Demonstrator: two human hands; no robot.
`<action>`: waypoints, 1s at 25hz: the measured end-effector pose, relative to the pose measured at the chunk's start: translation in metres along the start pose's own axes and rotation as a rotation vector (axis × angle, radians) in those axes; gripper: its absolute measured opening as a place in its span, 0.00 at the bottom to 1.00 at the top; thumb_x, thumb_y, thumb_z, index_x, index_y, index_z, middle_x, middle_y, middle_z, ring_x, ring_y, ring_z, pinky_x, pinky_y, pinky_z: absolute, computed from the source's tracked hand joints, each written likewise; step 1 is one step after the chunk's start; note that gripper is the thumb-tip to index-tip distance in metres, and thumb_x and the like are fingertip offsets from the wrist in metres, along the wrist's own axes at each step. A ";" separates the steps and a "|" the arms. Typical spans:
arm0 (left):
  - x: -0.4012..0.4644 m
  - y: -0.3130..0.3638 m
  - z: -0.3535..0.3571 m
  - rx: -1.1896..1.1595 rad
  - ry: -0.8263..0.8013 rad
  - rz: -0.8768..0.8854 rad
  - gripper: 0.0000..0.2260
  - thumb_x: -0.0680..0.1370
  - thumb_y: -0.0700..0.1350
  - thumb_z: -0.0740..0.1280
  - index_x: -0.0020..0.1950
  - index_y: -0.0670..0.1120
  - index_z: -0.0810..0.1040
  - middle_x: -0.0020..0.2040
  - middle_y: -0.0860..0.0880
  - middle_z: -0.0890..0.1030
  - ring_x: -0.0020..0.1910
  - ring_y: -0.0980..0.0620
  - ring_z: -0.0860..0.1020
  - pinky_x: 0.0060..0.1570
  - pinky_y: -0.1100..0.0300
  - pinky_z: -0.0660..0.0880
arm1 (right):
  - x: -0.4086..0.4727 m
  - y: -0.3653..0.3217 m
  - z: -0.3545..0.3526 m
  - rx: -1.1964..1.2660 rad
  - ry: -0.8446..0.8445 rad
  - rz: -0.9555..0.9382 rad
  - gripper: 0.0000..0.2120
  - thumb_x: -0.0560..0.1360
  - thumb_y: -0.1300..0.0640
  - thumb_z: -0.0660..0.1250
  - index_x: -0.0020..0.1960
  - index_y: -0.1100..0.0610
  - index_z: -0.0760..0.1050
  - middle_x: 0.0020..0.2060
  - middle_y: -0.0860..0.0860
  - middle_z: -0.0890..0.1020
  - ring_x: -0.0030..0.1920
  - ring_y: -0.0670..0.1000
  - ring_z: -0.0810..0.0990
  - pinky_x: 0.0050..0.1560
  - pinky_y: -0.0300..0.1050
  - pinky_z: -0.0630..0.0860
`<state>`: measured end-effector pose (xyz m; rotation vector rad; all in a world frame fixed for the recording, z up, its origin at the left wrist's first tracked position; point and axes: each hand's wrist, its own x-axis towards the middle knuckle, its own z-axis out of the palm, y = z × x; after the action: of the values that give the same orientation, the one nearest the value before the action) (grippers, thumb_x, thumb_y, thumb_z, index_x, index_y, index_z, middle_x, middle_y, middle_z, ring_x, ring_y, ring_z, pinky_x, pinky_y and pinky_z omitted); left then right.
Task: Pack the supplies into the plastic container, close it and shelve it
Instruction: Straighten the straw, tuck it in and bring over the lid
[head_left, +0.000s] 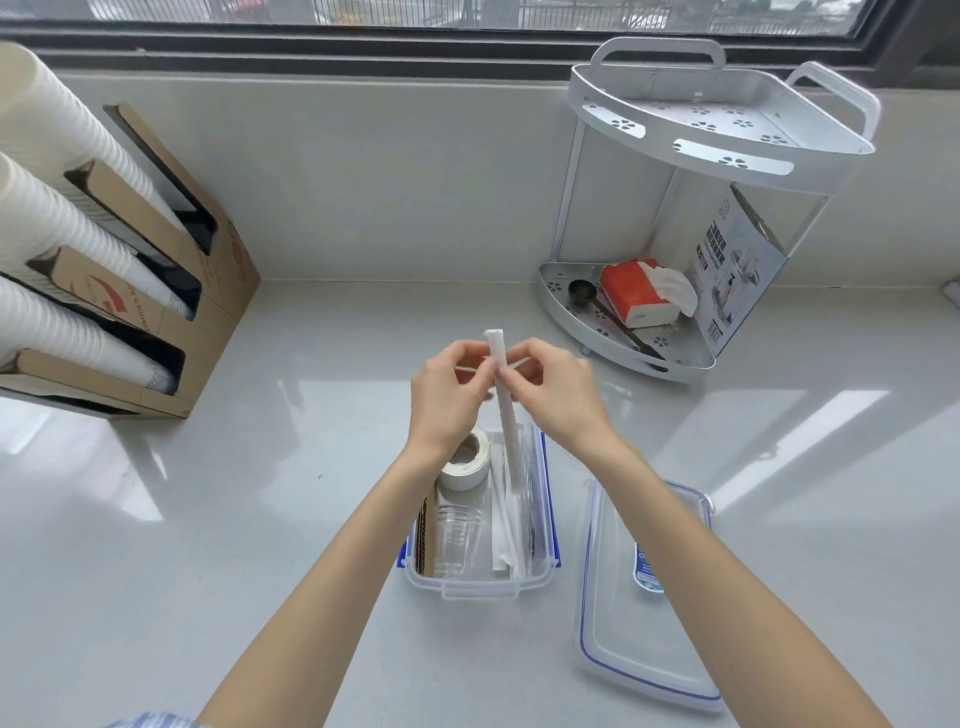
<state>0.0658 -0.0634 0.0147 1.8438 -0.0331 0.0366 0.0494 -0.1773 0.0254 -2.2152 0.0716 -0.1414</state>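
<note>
Both hands, the left hand (447, 387) and the right hand (553, 384), are pinching the top of a paper-wrapped straw (506, 415), and perhaps a thinner one crosswise, above the open plastic container (480, 587), so packing is continuing; next, lowering it inside, then fitting the lid (618, 649).

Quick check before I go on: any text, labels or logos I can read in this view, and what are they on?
No text here is legible.
Cup box: red logo with lettering, blurred.
Lid: blue sticker, print too small.
Carton on the rack: dark print and a barcode, unreadable.
Tissue pack: no readable text.
</note>
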 end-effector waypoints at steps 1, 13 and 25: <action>-0.005 -0.009 0.002 0.016 -0.020 -0.043 0.08 0.74 0.38 0.64 0.52 0.41 0.77 0.37 0.49 0.78 0.33 0.57 0.79 0.33 0.70 0.77 | -0.003 0.006 0.004 -0.014 -0.019 0.041 0.06 0.74 0.57 0.65 0.48 0.58 0.78 0.35 0.52 0.81 0.42 0.53 0.82 0.47 0.43 0.75; -0.044 -0.068 0.015 0.290 -0.280 -0.244 0.14 0.76 0.40 0.60 0.62 0.43 0.72 0.52 0.46 0.81 0.44 0.52 0.80 0.41 0.71 0.72 | -0.026 0.054 0.042 -0.288 -0.213 0.216 0.15 0.73 0.61 0.61 0.60 0.59 0.73 0.52 0.57 0.82 0.56 0.58 0.77 0.54 0.48 0.73; -0.049 -0.072 0.020 0.700 -0.454 -0.124 0.19 0.76 0.42 0.57 0.67 0.47 0.68 0.57 0.42 0.79 0.57 0.42 0.76 0.54 0.51 0.74 | -0.031 0.057 0.037 -0.185 -0.046 0.219 0.16 0.74 0.63 0.59 0.61 0.57 0.72 0.58 0.56 0.74 0.57 0.57 0.75 0.55 0.48 0.72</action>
<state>0.0197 -0.0631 -0.0619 2.5128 -0.2492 -0.5167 0.0233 -0.1792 -0.0450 -2.3760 0.3117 0.0389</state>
